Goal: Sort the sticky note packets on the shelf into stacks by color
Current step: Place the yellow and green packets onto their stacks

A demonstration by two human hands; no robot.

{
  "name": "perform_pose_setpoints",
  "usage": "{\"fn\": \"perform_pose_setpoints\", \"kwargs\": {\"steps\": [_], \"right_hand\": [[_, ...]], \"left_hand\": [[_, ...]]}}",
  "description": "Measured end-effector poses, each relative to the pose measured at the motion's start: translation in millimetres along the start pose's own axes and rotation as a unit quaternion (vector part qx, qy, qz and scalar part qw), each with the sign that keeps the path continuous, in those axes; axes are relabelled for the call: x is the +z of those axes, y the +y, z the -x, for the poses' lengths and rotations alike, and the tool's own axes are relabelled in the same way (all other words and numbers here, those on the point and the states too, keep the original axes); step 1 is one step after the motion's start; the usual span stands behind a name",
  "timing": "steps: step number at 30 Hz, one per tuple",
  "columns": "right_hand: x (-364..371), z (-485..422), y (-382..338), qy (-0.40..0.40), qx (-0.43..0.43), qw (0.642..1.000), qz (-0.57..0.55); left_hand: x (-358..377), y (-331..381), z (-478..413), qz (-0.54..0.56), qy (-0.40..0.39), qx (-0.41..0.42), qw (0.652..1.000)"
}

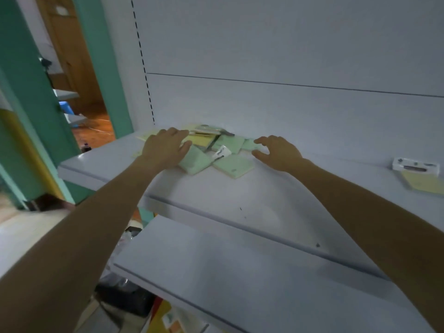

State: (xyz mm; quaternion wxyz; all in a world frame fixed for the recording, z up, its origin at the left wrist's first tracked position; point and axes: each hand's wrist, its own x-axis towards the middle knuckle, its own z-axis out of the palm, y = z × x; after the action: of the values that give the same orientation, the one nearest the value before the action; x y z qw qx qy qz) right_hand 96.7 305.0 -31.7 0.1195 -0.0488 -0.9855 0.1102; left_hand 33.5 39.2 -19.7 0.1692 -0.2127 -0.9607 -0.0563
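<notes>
The pile of sticky note packets sits at the back of the shelf, close against the back panel, and we find it wholly unsorted. Green and yellow packets overlap at odd angles, and some white header cards poke out between them. One green packet lies nearest us at the front edge of the heap, tilted like a diamond, and a yellow packet shows further in, half buried. The left hand lies flat on the left side of the pile, fingers extended and gripping nothing. We judge it is there to steady or spread the heap so that single packets can be picked out. The right hand is at the right edge of the pile, fingers spread and loose, thumb held apart, holding nothing. We cannot tell whether its fingertips touch the green packets there or hover just above them. Flanking the heap this way suggests to us that the sorting has hardly begun, since no color stack is visible beside the pile. Well apart, at the far right of the shelf, a lone packet of yellow notes lies with its white header, and we take it as a likely seat for the yellow stack. Below us a lower shelf juts forward, and a teal door frame stands to the left.
</notes>
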Motion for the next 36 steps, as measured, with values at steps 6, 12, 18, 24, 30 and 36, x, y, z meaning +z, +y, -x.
{"fn": "perform_pose_setpoints", "kwargs": {"steps": [6, 12, 18, 24, 30, 36], "right_hand": [[22.1, -65.2, -3.2, 0.006, 0.039, 0.996, -0.077], [37.8, -107.1, -17.1, -0.067, 0.079, 0.993, -0.055], [38.9, -109.5, -18.5, -0.061, 0.076, 0.990, -0.103], [36.1, -102.0, -19.4, -0.014, 0.098, 0.984, -0.150], [36.0, -95.0, -21.7, 0.033, 0.101, 0.980, -0.169], [39.8, -91.7, -26.7, 0.072, 0.120, 0.966, -0.217]], "left_hand": [[20.6, -16.8, -63.4, 0.019, -0.014, 0.019, 1.000], [41.4, -22.2, -113.3, 0.057, -0.068, 0.005, 0.996], [49.7, -16.7, -150.2, 0.148, -0.217, 0.076, 0.962], [54.5, -28.1, -161.8, 0.183, -0.233, 0.129, 0.946], [51.5, -38.4, -145.9, 0.251, -0.122, 0.229, 0.933], [51.7, -40.3, -137.8, 0.210, -0.141, 0.285, 0.925]]}}
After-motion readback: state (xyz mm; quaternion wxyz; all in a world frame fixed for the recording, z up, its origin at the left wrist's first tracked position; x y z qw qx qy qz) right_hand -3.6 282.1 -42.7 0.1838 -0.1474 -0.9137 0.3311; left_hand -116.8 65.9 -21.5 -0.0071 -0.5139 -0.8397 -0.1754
